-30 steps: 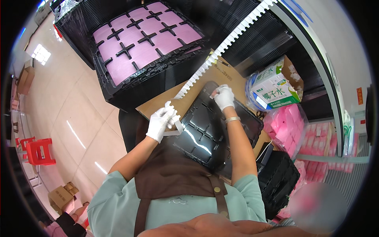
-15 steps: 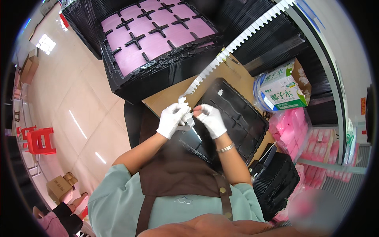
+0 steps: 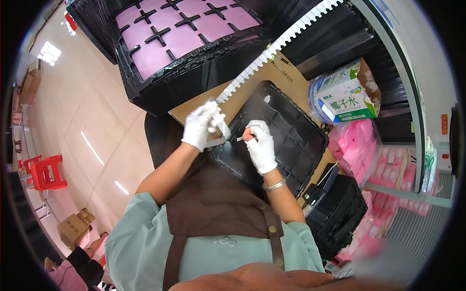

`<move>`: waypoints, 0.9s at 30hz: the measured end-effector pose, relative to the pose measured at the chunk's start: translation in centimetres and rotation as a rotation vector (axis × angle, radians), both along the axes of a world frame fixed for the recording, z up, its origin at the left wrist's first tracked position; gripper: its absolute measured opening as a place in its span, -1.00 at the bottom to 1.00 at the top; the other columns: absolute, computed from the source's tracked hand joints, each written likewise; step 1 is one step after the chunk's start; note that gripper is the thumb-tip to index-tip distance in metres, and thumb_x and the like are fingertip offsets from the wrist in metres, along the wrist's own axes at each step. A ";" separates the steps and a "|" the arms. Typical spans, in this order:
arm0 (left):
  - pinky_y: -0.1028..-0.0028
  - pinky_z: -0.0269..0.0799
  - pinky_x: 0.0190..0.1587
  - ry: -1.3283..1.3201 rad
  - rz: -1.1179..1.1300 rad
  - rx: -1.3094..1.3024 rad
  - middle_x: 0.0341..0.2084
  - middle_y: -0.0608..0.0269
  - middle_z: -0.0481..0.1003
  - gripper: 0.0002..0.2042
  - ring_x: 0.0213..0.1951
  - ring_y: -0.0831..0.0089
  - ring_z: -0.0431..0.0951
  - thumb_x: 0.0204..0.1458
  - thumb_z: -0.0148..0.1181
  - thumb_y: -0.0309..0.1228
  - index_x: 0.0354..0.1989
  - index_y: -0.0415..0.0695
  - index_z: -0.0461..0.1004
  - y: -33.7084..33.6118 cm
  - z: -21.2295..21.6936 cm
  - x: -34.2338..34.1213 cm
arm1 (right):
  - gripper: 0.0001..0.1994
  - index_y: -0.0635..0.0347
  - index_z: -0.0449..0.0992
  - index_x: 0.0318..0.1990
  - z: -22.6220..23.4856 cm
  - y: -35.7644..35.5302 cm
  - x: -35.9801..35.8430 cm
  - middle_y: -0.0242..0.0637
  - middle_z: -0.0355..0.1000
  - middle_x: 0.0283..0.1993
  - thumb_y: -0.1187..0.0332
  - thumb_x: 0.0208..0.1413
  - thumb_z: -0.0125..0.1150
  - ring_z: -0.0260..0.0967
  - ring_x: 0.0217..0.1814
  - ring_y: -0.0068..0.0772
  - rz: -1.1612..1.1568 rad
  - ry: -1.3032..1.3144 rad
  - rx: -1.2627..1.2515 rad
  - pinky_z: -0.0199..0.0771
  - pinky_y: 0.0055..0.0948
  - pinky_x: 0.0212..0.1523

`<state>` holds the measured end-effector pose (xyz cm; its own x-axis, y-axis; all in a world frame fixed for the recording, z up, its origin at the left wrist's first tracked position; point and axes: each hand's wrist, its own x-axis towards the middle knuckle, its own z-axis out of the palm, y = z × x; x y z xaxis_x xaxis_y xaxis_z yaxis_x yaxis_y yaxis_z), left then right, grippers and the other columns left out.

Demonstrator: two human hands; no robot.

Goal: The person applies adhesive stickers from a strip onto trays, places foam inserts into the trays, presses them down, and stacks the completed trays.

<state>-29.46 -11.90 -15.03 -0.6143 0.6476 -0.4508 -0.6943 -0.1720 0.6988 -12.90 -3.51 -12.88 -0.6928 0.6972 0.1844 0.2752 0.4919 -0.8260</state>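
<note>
Pinches toothed white paper-like strip (image 3: 276, 47) in blurred left fingers (image 3: 206, 116), small white tab (image 3: 239, 139) in right fingers (image 3: 259, 127) over black plastic tray (image 3: 296, 136), near green-and-white cardboard box (image 3: 344, 101), with strip's end cut off

The brown cardboard tabletop (image 3: 292, 83) has a big, flat black tray (image 3: 293, 138) with bumpy lines lying on it. A thin dark stick (image 3: 283, 60) lies there too, by the far edge. On the left, the shiny, pale tiled floor (image 3: 111, 150) has a red stool (image 3: 47, 173) on it, and a brown box (image 3: 73, 230) nearer.
</note>
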 end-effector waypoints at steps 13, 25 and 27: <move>0.70 0.17 -0.65 0.363 -0.232 -0.207 -0.64 0.35 0.46 -0.80 -0.69 0.72 0.33 0.06 0.18 -0.32 -0.38 -0.23 0.52 -2.7 0.3 0.7 | -0.63 0.19 0.43 -0.24 -1.2 -0.4 -1.5 -0.26 0.36 -0.20 0.46 -0.29 0.41 0.34 -0.21 -0.33 -0.001 -0.323 0.083 0.36 -0.41 -0.26; 0.63 0.33 -0.63 -0.063 -0.446 -0.029 -0.60 0.34 0.43 -0.79 -0.63 0.63 0.39 0.08 0.14 -0.34 -0.21 -0.22 0.44 0.5 1.7 2.5 | -0.94 0.22 0.49 -0.50 -0.9 -0.6 0.3 -0.34 0.40 -0.50 0.56 -0.18 0.22 0.34 -0.44 -0.46 -0.081 0.116 -0.343 0.34 -0.47 -0.36; 0.67 0.19 -0.69 -0.182 -0.441 0.015 -0.58 0.32 0.44 -0.80 -0.63 0.65 0.36 0.07 0.14 -0.36 -0.20 -0.21 0.44 1.0 1.9 3.0 | -0.92 0.21 0.45 -0.54 0.6 -0.5 1.4 -0.26 0.38 -0.48 0.56 -0.26 0.22 0.35 -0.39 -0.29 -0.025 0.172 -0.135 0.35 -0.38 -0.32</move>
